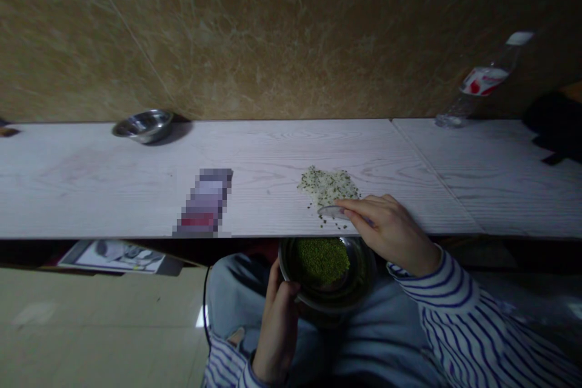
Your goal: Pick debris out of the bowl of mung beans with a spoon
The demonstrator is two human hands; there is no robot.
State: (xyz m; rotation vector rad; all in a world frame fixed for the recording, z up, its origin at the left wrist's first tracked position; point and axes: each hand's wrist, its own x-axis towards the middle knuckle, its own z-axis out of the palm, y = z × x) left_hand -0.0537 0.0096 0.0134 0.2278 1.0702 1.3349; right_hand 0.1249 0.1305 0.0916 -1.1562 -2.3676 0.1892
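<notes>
My left hand (280,315) grips the rim of a metal bowl (364,282), which sits over my lap just below the table's front edge. Green beans (322,259), small like mung beans, lie inside it. Between the fingertips of my right hand (386,224) is a thin, pale, rounded piece (331,211); whether it is a spoon or a lid I cannot tell. It is down at the tabletop, at the near edge of a pile of white rice-like grains (330,185) mixed with green beans. A few loose beans lie between the pile and the table edge.
On the white wood-grain table (254,145), a second metal bowl (144,126) stands at the back left. A blurred-out phone-like object (204,201) lies left of the pile. A clear bottle (484,80) and a dark item (557,124) are at the right. Under the table is an open drawer (120,256).
</notes>
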